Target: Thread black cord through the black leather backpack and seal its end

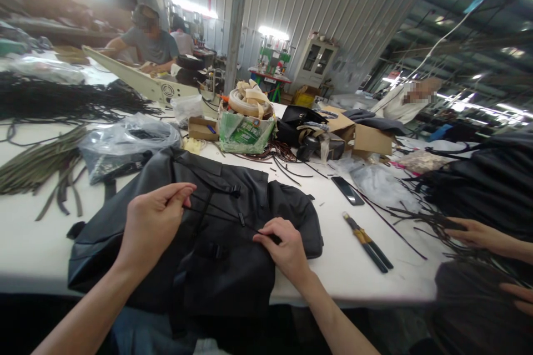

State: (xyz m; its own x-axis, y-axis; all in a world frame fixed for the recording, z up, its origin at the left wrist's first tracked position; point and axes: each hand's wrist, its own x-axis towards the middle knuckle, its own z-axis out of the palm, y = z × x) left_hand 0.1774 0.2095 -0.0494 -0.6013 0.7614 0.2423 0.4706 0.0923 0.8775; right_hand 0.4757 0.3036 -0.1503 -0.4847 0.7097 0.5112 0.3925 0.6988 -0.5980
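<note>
Tabletop (37,244) — pliers (361,234), phone (347,191) near bag (245,274)

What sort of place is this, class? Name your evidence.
Probably a bag-making workshop, judging by the bulky black leather-like bag, the loose pile of long olive-green strips and the upright green metal machine behind.

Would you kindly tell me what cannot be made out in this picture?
- Head view: the black cord inside the right hand, covered by that hand.
- Head view: underside of the black bag, hidden by the bag itself.
- Head view: print on green sack, too blurred.
- Head view: co-worker's lower hand, cut by right edge.
</note>
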